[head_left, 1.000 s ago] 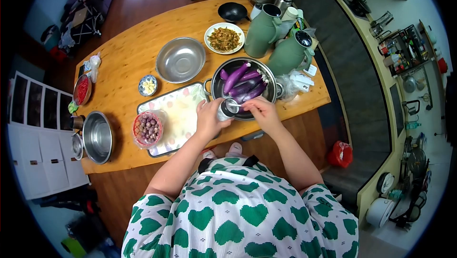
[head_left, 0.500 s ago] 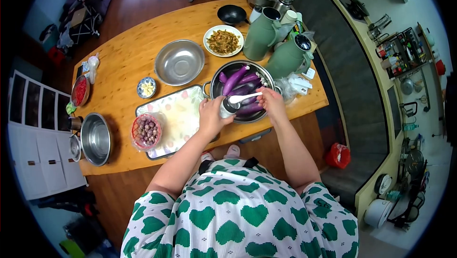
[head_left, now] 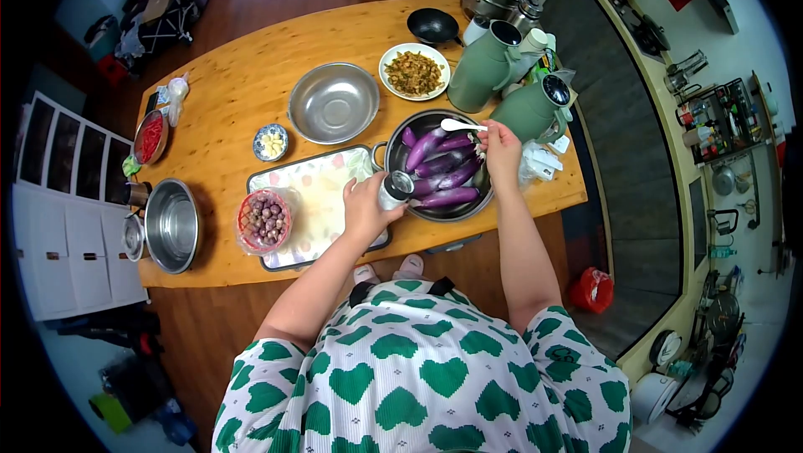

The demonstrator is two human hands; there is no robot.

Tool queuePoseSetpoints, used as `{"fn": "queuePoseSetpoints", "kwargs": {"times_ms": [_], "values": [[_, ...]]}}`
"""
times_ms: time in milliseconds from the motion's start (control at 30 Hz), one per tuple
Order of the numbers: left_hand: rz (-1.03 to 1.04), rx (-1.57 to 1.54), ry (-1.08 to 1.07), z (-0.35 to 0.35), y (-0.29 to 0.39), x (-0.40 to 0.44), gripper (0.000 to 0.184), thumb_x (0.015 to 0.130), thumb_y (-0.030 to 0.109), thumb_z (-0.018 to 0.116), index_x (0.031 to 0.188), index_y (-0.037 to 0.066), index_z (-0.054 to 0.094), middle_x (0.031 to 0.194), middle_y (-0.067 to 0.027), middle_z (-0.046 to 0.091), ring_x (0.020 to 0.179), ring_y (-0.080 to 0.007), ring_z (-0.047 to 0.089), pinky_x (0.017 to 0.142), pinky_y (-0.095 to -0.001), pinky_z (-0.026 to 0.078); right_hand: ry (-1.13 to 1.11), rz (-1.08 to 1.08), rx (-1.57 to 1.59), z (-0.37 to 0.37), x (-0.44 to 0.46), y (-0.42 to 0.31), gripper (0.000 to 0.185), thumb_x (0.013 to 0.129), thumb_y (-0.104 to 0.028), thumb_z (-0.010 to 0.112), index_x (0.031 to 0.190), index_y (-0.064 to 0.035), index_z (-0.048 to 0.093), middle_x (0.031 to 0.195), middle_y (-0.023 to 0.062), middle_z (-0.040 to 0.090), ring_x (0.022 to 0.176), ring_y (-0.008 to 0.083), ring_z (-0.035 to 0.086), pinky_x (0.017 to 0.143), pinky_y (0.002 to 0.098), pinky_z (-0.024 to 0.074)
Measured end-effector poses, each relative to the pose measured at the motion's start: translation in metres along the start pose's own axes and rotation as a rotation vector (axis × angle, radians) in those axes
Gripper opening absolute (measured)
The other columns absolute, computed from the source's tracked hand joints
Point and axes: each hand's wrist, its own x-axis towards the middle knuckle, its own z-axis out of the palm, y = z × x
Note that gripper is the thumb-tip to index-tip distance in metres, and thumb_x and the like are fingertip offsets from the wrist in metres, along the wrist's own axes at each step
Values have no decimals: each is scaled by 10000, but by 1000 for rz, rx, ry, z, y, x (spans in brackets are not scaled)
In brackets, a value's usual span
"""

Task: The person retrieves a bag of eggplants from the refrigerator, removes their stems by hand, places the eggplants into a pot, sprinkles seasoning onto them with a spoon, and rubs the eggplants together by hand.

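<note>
My left hand point(head_left: 365, 206) is wrapped round a small glass jar point(head_left: 393, 191) with a dark rim, held at the left edge of the pot. In my right hand point(head_left: 502, 150) a white spoon point(head_left: 459, 125) is pinched by its handle, with its bowl over the far part of the pot. Beneath both hands stands a metal pot point(head_left: 388, 139) with a loop handle on its left. Several purple eggplants point(head_left: 445, 198) lie inside it, some with whitish powder on their skins. What the jar contains is hard to make out.
Two green thermos jugs point(head_left: 483, 72) stand behind the pot. A plate of chopped food point(head_left: 416, 73), a steel basin point(head_left: 333, 103), a small bowl of garlic point(head_left: 270, 143), a patterned tray point(head_left: 322, 227) and a red basket of shallots point(head_left: 266, 220) are leftward.
My right hand has moved the spoon away from the jar, up over the far side of the pot. The left hand with the jar has shifted slightly left. The view has also shifted.
</note>
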Motion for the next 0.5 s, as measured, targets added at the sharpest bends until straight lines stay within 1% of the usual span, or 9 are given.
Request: {"fn": "queuePoseSetpoints", "kwargs": {"times_ms": [200,300,400,500], "values": [[0,-19,-8,2,-1,0,774,692,384,901,1319,73,571,1146,-162,714,1134,-335,654,1148,-505,328,56,125,53,-15,-5,8,264,1085,-193,552,1139,7,716,860,40,704,716,74,595,671,219,498],[17,-30,-10,5,-1,0,777,693,381,902,1324,75,567,1150,-161,714,1139,-335,653,1148,-510,327,28,-3,-64,-22,-20,14,251,1079,-190,561,1101,0,725,850,22,704,721,80,604,669,241,498],[27,-36,-15,8,-1,-1,778,693,378,903,1327,79,565,1155,-159,714,1146,-335,653,1147,-513,325,30,-118,-338,-29,-42,5,205,1055,-154,588,1044,-13,736,832,20,707,719,110,627,669,268,497],[46,-48,-19,10,0,-2,777,690,369,906,1327,83,564,1160,-156,715,1149,-337,654,1147,-513,324,-17,-672,-679,-29,-62,-21,167,1031,-130,613,1013,-28,744,817,29,710,729,146,649,671,286,492]]}}
